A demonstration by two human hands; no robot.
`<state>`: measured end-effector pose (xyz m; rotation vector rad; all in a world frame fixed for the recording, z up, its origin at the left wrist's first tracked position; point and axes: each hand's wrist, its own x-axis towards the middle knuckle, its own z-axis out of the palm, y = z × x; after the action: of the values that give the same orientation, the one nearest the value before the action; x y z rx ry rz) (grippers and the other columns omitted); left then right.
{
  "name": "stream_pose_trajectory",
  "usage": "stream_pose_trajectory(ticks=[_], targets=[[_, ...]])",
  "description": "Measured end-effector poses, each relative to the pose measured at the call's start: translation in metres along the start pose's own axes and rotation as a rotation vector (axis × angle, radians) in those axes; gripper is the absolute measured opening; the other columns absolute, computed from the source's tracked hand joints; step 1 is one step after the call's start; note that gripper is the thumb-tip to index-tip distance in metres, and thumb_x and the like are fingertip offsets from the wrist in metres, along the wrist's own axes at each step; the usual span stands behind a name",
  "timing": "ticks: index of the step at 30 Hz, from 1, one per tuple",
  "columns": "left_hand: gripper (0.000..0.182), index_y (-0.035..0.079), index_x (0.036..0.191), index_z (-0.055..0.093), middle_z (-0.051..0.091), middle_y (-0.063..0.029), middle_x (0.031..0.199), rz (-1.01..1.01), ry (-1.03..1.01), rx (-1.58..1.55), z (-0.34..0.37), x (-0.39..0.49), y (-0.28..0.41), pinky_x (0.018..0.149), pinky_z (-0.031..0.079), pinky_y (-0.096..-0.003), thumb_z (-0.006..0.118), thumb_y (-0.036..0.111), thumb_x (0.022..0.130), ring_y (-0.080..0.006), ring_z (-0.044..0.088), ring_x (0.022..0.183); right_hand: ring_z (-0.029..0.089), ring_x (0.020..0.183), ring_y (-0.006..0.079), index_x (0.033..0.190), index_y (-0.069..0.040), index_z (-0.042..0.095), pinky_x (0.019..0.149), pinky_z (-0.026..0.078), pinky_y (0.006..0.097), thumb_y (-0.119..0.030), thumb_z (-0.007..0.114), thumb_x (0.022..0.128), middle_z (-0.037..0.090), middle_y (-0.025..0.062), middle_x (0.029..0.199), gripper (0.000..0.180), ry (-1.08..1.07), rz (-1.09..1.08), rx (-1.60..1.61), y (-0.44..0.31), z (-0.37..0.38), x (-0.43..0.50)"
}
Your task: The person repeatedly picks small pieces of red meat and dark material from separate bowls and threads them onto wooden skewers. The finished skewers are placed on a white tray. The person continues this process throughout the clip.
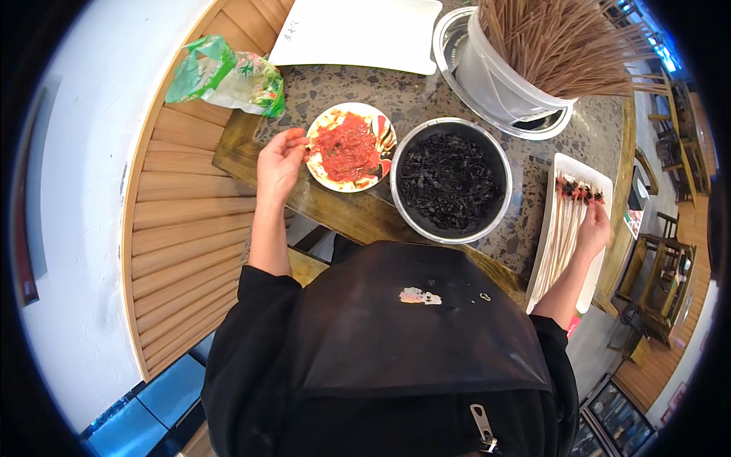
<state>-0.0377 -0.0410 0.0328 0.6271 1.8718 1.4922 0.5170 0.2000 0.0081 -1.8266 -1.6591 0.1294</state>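
Observation:
My left hand [281, 163] is at the left rim of a patterned plate [384, 128] of red, wet, shredded food [345, 148], a small dark bit by its fingertips. Right of the plate stands a round metal bowl of dark, leafy food [451, 180]. At the far right my right hand [594, 228] reaches into a long white tray [551, 228], its fingertips at the loaded ends of thin wooden skewers [566, 228]. Those ends carry red and black food [577, 191] and lie towards the tray's far end. Whether the fingers grip a skewer is hard to tell.
A clear plastic bucket [497, 74] packed with brown skewers [554, 45] stands in a metal basin [448, 43] at the back right. A white tray [357, 34] lies at the back, beside a green and clear plastic bag [228, 77]. Wooden slats [188, 223] border the table's left side.

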Motion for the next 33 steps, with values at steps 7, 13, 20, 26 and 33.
stream_pose_trajectory(ticks=[7,13,20,26,33], targets=[[0.025,-0.003,0.106,0.061,0.064,-0.0072,0.090,-0.017,-0.121,0.159,0.018,0.011,-0.026,0.065,0.049,-0.0225,0.054,-0.003,0.082,-0.0102,0.060,0.076,0.062,0.089,0.0207,0.102,-0.005,0.068,0.082,0.047,0.0306,-0.021,0.063,0.086,0.066,0.0109,0.097,0.023,-0.050,-0.037,0.047,-0.043,-0.009,-0.010],[0.020,-0.002,0.101,0.061,0.065,-0.0083,0.090,-0.220,-0.116,-0.183,0.023,0.019,-0.020,0.064,0.050,-0.0219,0.049,-0.005,0.085,-0.0108,0.060,0.070,0.062,0.087,0.0199,0.101,-0.004,0.067,0.079,0.048,0.0302,-0.020,0.063,0.087,0.065,0.0106,0.098,0.022,-0.056,-0.092,0.077,-0.057,-0.017,-0.017],[0.017,-0.002,0.100,0.062,0.065,-0.0079,0.087,-0.059,-0.128,0.077,0.024,0.022,-0.020,0.064,0.050,-0.0268,0.055,0.001,0.084,-0.0150,0.061,0.071,0.062,0.088,0.0189,0.101,-0.003,0.067,0.078,0.049,0.0297,-0.018,0.063,0.087,0.065,0.0101,0.097,0.021,-0.130,-0.108,0.125,-0.065,-0.015,-0.024],[0.023,0.005,0.096,0.065,0.062,-0.0168,0.090,0.525,-0.091,0.907,0.042,0.030,-0.030,0.077,0.048,-0.0413,0.062,0.011,0.074,-0.0363,0.058,0.088,0.062,0.090,0.0210,0.100,-0.002,0.066,0.081,0.048,0.0306,-0.015,0.062,0.087,0.065,0.0104,0.098,0.019,-0.152,-0.153,0.105,-0.076,-0.010,-0.022],[0.016,0.005,0.087,0.066,0.063,-0.0162,0.085,0.407,-0.192,0.984,0.028,0.029,-0.024,0.078,0.048,-0.0431,0.058,0.011,0.075,-0.0350,0.059,0.088,0.061,0.093,0.0220,0.099,0.002,0.066,0.081,0.048,0.0311,-0.014,0.063,0.086,0.065,0.0128,0.099,0.020,-0.162,-0.207,0.152,-0.078,-0.014,-0.024]])
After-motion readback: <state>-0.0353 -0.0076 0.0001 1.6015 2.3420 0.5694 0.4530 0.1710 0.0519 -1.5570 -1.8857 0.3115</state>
